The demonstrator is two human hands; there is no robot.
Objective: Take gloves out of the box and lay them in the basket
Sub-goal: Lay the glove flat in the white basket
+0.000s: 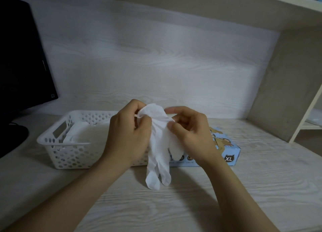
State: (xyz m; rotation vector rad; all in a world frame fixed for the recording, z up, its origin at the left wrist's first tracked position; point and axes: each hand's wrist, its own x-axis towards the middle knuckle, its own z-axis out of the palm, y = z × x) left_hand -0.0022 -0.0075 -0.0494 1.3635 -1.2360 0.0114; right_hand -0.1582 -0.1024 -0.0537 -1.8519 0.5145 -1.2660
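A white glove [157,150] hangs fingers-down in front of me, its fingertips close to the desk. My left hand [129,136] pinches its cuff on the left. My right hand [190,134] grips the cuff on the right. Behind my left hand stands a white perforated basket [69,150] with white gloves [81,134] lying inside. The light blue glove box [228,151], marked XL, lies on the desk behind my right hand and is largely hidden by it.
A dark monitor [22,57] stands at the left with its base [12,136] on the desk. A wood-grain back panel [156,57] rises behind. A beige shelf side panel [285,83] closes the right.
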